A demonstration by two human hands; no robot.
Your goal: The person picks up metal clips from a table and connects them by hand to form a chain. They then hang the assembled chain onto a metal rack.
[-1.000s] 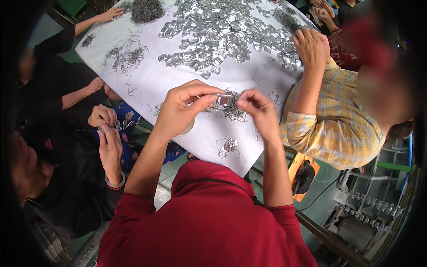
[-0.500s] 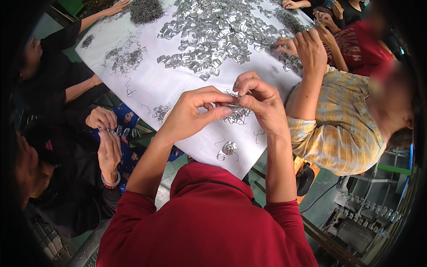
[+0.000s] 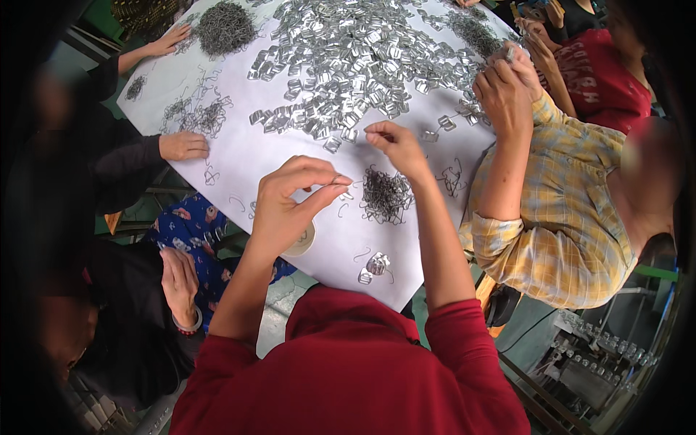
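My left hand [image 3: 297,199] hovers over the near part of the white table, thumb and fingertips pinched on a thin wire hook [image 3: 349,182]. My right hand [image 3: 397,145] reaches farther forward, its fingertips closed at the near edge of a large pile of silver metal buckles [image 3: 348,69]. Whether anything is in that pinch I cannot make out. Between and just below my hands lies a dark heap of bent wire hooks [image 3: 386,196]. Closer to me rest a few metal pieces [image 3: 377,263] with loose wires beside them.
A round pale container [image 3: 301,243] stands partly behind my left wrist. More wire hooks [image 3: 226,29] are heaped at the far left and far right. Co-workers sit close on both sides; a hand [image 3: 184,146] rests on the left edge, and a checked sleeve [image 3: 518,206] is near my right arm.
My hands have parted. The right moved forward to the buckle pile, while the left stayed low with its pinch. At left, a co-worker's hand now lies on the table edge.
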